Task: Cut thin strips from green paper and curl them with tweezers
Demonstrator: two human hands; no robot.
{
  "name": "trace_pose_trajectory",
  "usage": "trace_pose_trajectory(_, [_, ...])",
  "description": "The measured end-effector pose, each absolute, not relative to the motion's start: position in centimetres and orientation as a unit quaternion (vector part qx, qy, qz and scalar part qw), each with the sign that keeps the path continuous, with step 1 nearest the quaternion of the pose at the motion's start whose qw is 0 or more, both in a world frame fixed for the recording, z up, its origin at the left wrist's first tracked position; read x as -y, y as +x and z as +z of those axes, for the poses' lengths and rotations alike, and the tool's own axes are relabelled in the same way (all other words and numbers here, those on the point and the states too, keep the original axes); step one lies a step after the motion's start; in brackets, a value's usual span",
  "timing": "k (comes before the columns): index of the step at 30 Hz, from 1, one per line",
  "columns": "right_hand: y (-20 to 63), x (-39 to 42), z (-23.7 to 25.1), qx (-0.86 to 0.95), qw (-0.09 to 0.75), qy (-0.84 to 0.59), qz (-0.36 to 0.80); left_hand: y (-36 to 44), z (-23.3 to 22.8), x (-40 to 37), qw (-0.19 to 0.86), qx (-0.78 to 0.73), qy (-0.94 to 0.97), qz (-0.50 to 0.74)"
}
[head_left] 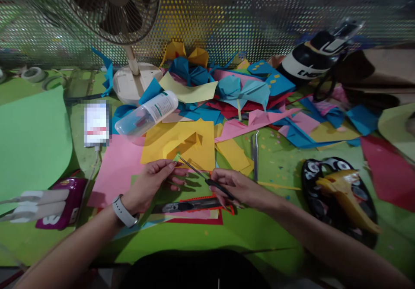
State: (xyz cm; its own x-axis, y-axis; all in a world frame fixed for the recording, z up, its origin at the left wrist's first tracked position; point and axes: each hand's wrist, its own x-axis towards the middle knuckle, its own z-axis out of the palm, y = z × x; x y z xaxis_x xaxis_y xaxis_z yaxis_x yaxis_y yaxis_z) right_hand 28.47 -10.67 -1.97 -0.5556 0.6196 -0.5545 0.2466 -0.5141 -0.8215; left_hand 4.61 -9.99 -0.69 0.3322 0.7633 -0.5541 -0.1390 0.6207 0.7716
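Observation:
My left hand (152,183) pinches a tiny green paper piece (177,158) between thumb and fingertips, just above the green table. My right hand (238,187) grips black tweezers (202,176) whose thin tips reach up-left and meet that paper piece. Just behind the tips lies a yellow sheet with a folded yellow shape (181,144). Under both hands rests a black utility knife (188,205) on red and pink paper strips. A grey watch (125,211) is on my left wrist.
A heap of blue, pink and yellow folded paper (240,92) fills the back. A white bottle (147,114) lies tilted by a fan base (129,84). Metal tweezers (255,153) lie right of the yellow sheets. Also around: phone (96,123), pink sheet (116,168), black-and-yellow pouch (340,194).

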Motion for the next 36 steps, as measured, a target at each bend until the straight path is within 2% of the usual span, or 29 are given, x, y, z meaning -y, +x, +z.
trace_pose_trajectory(36, [28.5, 11.0, -2.8, 0.476, 0.131, -0.455, 0.741, 4.3, -0.9, 9.9, 0.764, -0.477, 0.319, 0.295])
